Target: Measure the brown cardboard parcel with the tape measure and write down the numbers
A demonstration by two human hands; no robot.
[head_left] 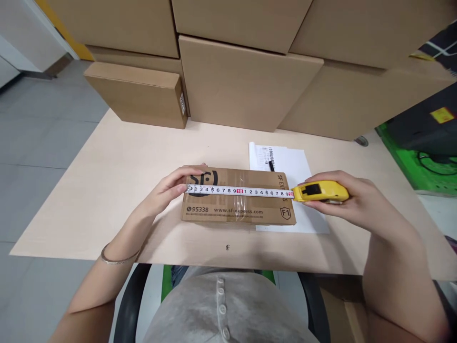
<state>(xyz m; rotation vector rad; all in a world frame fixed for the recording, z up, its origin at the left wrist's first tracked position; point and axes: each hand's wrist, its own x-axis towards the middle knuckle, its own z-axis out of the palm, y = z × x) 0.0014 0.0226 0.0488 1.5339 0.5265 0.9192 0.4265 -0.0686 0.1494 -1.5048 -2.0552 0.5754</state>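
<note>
A small brown cardboard box (228, 207) printed with SF Express marks lies flat on the table in front of me. Along its top runs the white blade of a yellow tape measure (321, 191), with numbers up to about 20 showing. My right hand (352, 200) grips the tape measure's case just past the box's right end. At the box's left end, my left hand (173, 186) pinches the blade's tip against the corner, thumb on the tape and fingers along the far edge.
Under the box's right part lie white paper sheets (310, 221) with a black pen (271, 166). Large cardboard boxes (246, 85) stand stacked along the table's (89, 190) far edge. A flatter carton (143, 97) stands at back left. Dark equipment (417, 128) is at right.
</note>
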